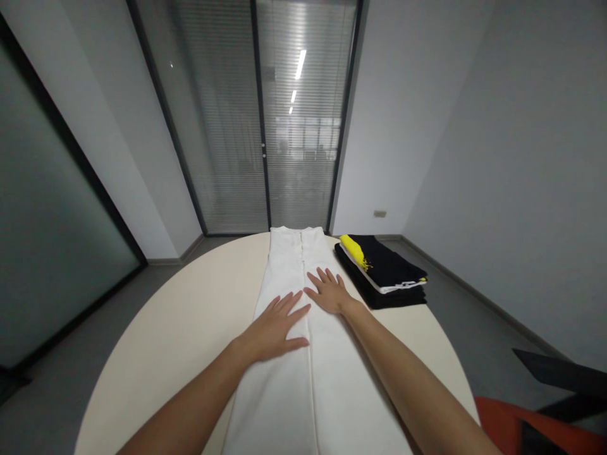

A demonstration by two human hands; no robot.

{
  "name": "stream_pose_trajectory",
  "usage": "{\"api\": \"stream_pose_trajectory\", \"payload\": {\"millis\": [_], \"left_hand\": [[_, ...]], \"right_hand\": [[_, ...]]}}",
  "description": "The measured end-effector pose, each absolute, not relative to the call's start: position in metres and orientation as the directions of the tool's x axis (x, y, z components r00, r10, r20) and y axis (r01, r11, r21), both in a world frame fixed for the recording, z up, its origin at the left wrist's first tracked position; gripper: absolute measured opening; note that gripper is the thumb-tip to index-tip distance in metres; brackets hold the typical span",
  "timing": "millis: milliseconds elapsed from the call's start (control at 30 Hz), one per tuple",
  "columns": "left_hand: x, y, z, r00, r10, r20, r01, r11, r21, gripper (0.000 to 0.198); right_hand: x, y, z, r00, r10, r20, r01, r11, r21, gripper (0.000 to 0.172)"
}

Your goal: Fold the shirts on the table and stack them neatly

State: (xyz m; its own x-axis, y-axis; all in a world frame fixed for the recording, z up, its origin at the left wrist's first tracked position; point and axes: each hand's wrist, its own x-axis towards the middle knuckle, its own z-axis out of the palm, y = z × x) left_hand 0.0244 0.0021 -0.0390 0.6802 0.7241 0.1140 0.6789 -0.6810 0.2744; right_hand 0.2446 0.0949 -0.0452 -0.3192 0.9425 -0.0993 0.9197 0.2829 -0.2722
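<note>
A long white garment (284,392) lies spread lengthwise over the round table, its narrower end at the far edge. A seam runs down its middle; whether it is a dress or something else I cannot tell for sure. My left hand (277,325) rests flat on the left half, fingers spread and reaching to the seam. Farther up, my right hand (329,292) lies flat on the right half, fingers apart, its thumb near the seam. Neither hand grasps the cloth. The garment's near end runs out of view at the bottom.
On the right of the pale round table (190,316) sits a stack of folded clothes (389,262), mostly black, with yellow print and a white layer. A red and black chair (502,423) stands at lower right. Glass panels with blinds (303,177) rise beyond the table.
</note>
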Motion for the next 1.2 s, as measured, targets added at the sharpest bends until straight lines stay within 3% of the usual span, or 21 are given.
{"api": "stream_pose_trajectory", "payload": {"millis": [67, 200, 333, 467, 600, 767, 900, 1100, 1200], "left_hand": [[0.023, -0.003, -0.034, 0.646, 0.743, 0.176, 0.695, -0.668, 0.266, 0.070], [0.011, -0.015, -0.016, 0.671, 0.725, 0.154, 0.651, -0.676, 0.346, 0.038], [-0.009, -0.010, -0.009, 0.679, 0.731, 0.071, 0.648, -0.642, 0.411, 0.015], [-0.019, 0.003, -0.017, 0.620, 0.784, 0.039, 0.678, -0.560, 0.476, 0.014], [-0.019, 0.007, -0.022, 0.608, 0.793, 0.041, 0.656, -0.531, 0.536, 0.015], [-0.019, 0.007, -0.019, 0.614, 0.789, 0.035, 0.651, -0.531, 0.543, 0.015], [-0.020, 0.009, -0.019, 0.609, 0.793, 0.023, 0.653, -0.518, 0.553, 0.017], [-0.020, 0.010, -0.021, 0.614, 0.789, 0.029, 0.647, -0.524, 0.554, 0.016], [-0.020, 0.009, -0.020, 0.615, 0.788, 0.028, 0.642, -0.521, 0.562, 0.016]], "right_hand": [[0.245, 0.094, -0.045, -0.320, 0.945, -0.070, 0.914, 0.288, -0.284, 0.075], [0.250, 0.081, -0.038, -0.389, 0.921, 0.013, 0.873, 0.373, -0.315, 0.064], [0.252, 0.055, -0.019, -0.571, 0.810, 0.133, 0.730, 0.575, -0.369, 0.036], [0.247, 0.021, 0.000, -0.726, 0.682, -0.085, 0.597, 0.564, -0.571, 0.020], [0.240, -0.015, 0.009, -0.812, 0.509, -0.286, 0.537, 0.456, -0.710, 0.030], [0.226, -0.045, 0.021, -0.780, 0.427, -0.457, 0.625, 0.506, -0.595, 0.048], [0.218, -0.058, 0.027, -0.758, 0.438, -0.484, 0.645, 0.616, -0.452, 0.056], [0.212, -0.071, 0.020, -0.813, 0.393, -0.431, 0.565, 0.711, -0.419, 0.026], [0.211, -0.069, 0.017, -0.825, 0.405, -0.395, 0.560, 0.685, -0.466, 0.023]]}}
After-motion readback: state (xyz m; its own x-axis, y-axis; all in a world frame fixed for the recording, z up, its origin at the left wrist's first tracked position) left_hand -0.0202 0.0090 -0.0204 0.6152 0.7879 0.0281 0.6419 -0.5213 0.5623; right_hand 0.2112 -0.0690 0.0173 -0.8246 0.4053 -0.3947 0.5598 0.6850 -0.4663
